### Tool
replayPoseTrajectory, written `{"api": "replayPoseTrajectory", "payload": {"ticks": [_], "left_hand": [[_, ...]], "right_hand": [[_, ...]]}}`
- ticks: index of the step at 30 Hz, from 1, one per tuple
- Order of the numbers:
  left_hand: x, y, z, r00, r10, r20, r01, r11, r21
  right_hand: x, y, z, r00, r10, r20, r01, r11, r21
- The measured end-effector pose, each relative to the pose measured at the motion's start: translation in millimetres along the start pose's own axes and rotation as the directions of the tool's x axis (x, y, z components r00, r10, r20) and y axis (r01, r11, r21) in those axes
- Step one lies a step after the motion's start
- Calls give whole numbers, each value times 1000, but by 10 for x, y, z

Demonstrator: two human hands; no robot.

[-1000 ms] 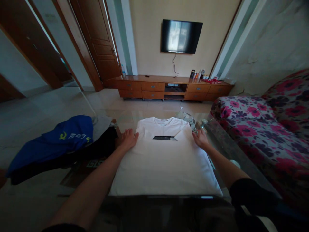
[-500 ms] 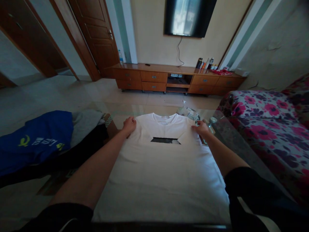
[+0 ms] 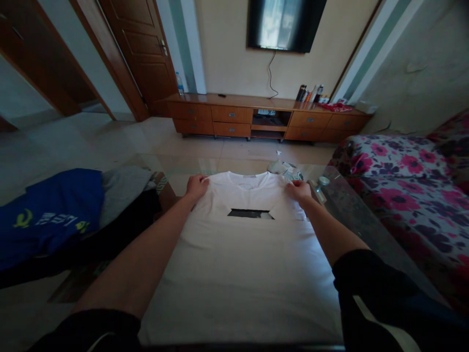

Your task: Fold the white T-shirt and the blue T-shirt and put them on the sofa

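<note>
- A white T-shirt lies flat on the glass surface
- The left hand pinches the shirt's left shoulder
- The right hand pinches its right shoulder
- A blue garment is heaped well left of the shirt

Setting was a home living room: wall-mounted television above a low wooden cabinet, floral-covered sofa, tiled floor, wooden door.

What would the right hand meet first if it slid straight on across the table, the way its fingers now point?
Probably the crumpled packet just beyond the right hand, past the white T-shirt; depth is unclear.
</note>
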State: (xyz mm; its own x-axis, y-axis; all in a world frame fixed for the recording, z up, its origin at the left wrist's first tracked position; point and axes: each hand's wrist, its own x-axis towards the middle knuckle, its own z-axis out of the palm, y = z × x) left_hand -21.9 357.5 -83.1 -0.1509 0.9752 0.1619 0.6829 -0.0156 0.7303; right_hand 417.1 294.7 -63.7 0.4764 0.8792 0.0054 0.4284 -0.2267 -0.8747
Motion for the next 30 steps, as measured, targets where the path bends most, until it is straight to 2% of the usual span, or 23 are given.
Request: {"api": "replayPoseTrajectory", "payload": {"ticks": [5,7,10,13,15,17,18,21,22,24,27,30], "left_hand": [[-196,249,-269,999,44,-23,-46,997,-66],[-375,362,-462,997,69,-27,-72,990,-123],[-808,442,-843,990,138,14,-133,974,-185],[-1404,332,-1248,970,240,35,-227,949,-217],[-1830,174,-1472,942,323,92,-299,931,-212],[-2227,7,-1631,901,387,198,-366,921,-134],[-2404,-59,-1684,875,399,274,-394,916,-76],[-2820,-122,-1745,788,390,477,-492,864,105],[-2920,-94,-1738,768,381,515,-523,837,161],[-3073,15,-1687,751,357,555,-563,786,256],[-3223,197,-1531,739,328,589,-573,765,293],[-3319,273,-1333,737,324,592,-547,801,243]], "right_hand": [[-276,-247,-178,998,-59,31,56,995,84],[-462,-347,-355,996,-88,34,83,990,115],[-864,-390,-769,986,-165,34,158,976,152],[-1393,-210,-1276,947,-302,114,294,952,82],[-1772,20,-1576,888,-406,217,424,905,-43],[-2129,277,-1786,829,-452,329,530,823,-204],[-2289,392,-1848,810,-423,405,554,779,-295],[-2677,590,-1869,840,-218,498,507,644,-573],[-2775,593,-1827,846,-180,502,497,609,-618],[-2932,520,-1691,827,-180,532,527,578,-623],[-3097,322,-1413,773,-241,587,594,599,-537],[-3198,181,-1158,797,-200,569,530,684,-502]]}}
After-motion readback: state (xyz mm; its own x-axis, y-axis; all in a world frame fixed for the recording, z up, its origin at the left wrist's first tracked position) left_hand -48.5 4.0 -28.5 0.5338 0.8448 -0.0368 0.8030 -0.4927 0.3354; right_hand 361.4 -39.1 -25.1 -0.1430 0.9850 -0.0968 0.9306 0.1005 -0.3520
